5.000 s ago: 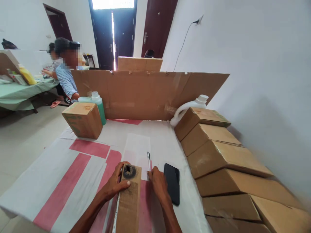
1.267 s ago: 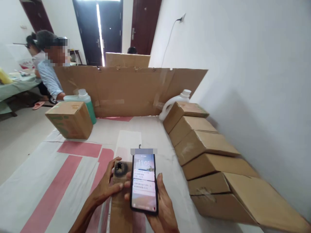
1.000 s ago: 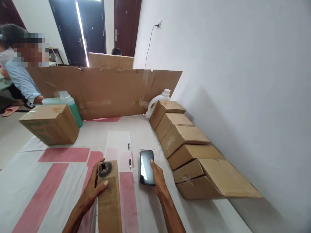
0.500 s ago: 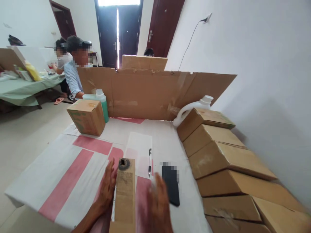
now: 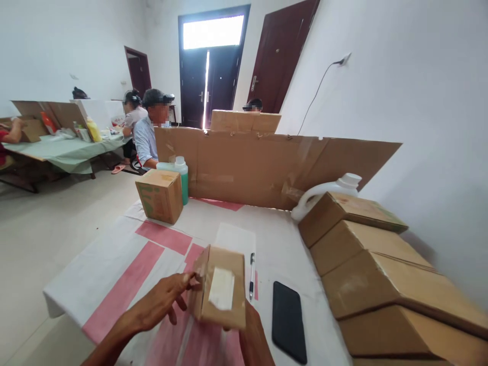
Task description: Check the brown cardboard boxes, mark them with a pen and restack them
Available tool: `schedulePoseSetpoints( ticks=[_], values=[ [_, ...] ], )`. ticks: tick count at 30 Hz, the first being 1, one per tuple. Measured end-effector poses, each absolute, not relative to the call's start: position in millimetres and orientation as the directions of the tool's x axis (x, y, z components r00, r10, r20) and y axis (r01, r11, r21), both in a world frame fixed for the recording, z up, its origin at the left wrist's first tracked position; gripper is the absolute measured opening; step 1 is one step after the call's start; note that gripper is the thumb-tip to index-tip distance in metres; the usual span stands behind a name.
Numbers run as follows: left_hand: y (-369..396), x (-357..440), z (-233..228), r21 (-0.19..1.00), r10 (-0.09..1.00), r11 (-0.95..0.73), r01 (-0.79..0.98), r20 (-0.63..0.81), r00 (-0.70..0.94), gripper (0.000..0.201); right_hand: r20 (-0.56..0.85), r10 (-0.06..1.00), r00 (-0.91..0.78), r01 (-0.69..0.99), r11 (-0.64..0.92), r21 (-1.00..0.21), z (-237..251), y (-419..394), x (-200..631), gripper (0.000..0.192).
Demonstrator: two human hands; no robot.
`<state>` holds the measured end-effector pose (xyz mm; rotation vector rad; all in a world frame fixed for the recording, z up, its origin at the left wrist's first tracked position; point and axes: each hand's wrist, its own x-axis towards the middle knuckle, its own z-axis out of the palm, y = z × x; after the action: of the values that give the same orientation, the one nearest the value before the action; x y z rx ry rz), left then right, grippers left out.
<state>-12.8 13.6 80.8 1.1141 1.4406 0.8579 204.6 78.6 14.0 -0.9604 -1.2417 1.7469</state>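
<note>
**Both hands lift a small cardboard box above the bench**

The grip is on a small cardboard box [image 5: 221, 294]: the left hand [image 5: 163, 301] pinches its left edge with the fingertips, thumb on the near side, and the right hand [image 5: 253, 333] supports it from below and behind, mostly hidden by the box, so I cannot tell how its fingers are set. The box is raised off the bench [image 5: 95, 274] and tilted, with one broad face turned to the camera. This face carries a pale rectangular label [image 5: 221, 288].

Just beyond the box a pen [image 5: 251, 268] lies on a white sheet of paper [image 5: 236, 239]. To the right of the box a dark phone [image 5: 288, 321] lies flat on the bench, screen off, apart from the hands. The bench has a white cover with red stripes.

Further right, a row of larger cardboard cartons [image 5: 366, 264] leans along the wall. Behind them stands a white jug [image 5: 324, 190]. At the far left of the bench there is a closed brown carton [image 5: 160, 195], and a green bottle [image 5: 181, 175] stands just behind it. A long cardboard screen [image 5: 259, 165] stands upright across the far edge of the bench.

Behind the screen other persons sit, two of them at a table with a green cloth [image 5: 61, 150].
</note>
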Motion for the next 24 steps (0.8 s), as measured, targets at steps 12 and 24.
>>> schedulePoseSetpoints(
  ticks=[12,24],
  values=[
    [64.5,-23.2,9.4,0.948,0.977,0.03,0.316,0.039,-0.208,0.115,-0.113,0.951,-0.288,-0.134,-0.157,-0.978,-32.6,99.8,157.8,0.097],
    [59.9,-118.6,10.3,0.917,0.688,0.118,0.382,0.201,-0.697,0.143,0.14,0.613,-0.778,-0.005,0.216,-0.976,33.1,177.9,6.8,0.065]
  ],
)
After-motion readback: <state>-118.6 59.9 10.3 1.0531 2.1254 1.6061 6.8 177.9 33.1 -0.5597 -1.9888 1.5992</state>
